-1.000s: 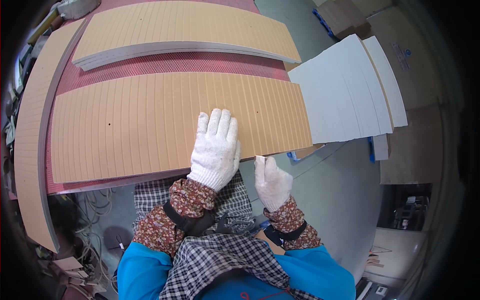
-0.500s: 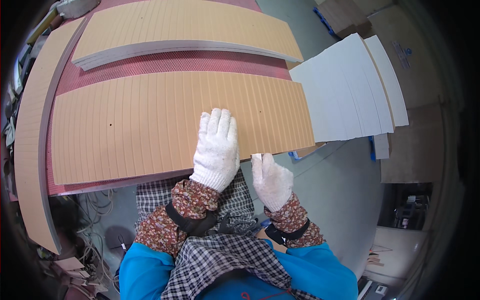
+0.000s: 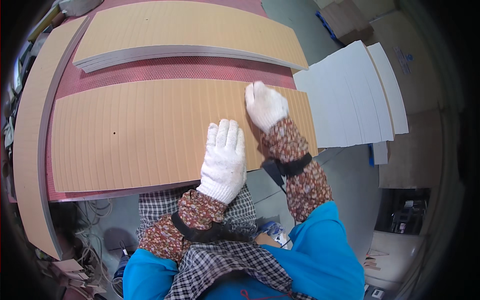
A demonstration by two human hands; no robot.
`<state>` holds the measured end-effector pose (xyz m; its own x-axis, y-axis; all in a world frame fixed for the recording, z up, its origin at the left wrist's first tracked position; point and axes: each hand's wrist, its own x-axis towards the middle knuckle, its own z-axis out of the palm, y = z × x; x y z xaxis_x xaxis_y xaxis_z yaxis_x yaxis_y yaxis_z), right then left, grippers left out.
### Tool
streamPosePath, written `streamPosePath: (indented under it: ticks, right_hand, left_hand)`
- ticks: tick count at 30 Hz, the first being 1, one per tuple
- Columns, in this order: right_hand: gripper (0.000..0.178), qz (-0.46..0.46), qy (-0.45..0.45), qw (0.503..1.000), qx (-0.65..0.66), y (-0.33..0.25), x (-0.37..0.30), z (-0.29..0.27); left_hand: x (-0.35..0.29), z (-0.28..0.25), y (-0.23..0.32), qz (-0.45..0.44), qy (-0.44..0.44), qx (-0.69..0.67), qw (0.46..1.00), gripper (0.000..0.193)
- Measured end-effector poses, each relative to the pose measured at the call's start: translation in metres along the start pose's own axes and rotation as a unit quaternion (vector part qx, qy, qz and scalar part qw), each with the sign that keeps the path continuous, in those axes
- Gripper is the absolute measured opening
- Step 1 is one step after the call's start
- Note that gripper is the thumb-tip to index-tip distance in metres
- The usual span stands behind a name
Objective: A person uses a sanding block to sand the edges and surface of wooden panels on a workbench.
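Observation:
A long tan board (image 3: pixel 150 135) with evenly spaced crosswise lines and a small dark hole lies in front of me. My left hand (image 3: pixel 223 160), in a white knitted glove, presses flat on its near part, fingers stretched out. My right hand (image 3: pixel 267 106), gloved alike, is closed at the board's far edge, right of the middle. Whatever its curled fingers hold, if anything, is hidden. The right forearm crosses above the board's right part.
Red mesh matting (image 3: pixel 200 67) covers the table. Beyond stands a stack of similar boards (image 3: pixel 200 25); another long board (image 3: pixel 32 135) lies along the left edge. White panels (image 3: pixel 345 95) are stacked at the right. Cables (image 3: pixel 92 240) trail on the floor at lower left.
My right hand has moved from the board's near edge up to its far edge; the whitish piece seen in its fingers before is now hidden. The left hand stays flat on the board.

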<state>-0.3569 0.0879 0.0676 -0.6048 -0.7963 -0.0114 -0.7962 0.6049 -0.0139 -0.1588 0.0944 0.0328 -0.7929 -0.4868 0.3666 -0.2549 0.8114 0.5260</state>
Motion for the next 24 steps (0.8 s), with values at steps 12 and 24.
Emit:
streamPosePath:
  ticks: [12, 24]
  right_hand:
    - [0.041, -0.006, 0.005, 1.0, 0.01, -0.014, 0.026, -0.015]
    - [0.016, -0.066, 0.064, 0.995, -0.043, -0.001, -0.161, 0.003]
  left_hand:
    - [-0.001, 0.004, -0.003, 0.003, 0.02, 0.0, 1.0, 0.062]
    - [0.002, 0.0, -0.004, 0.003, 0.035, -0.019, 0.999, 0.058]
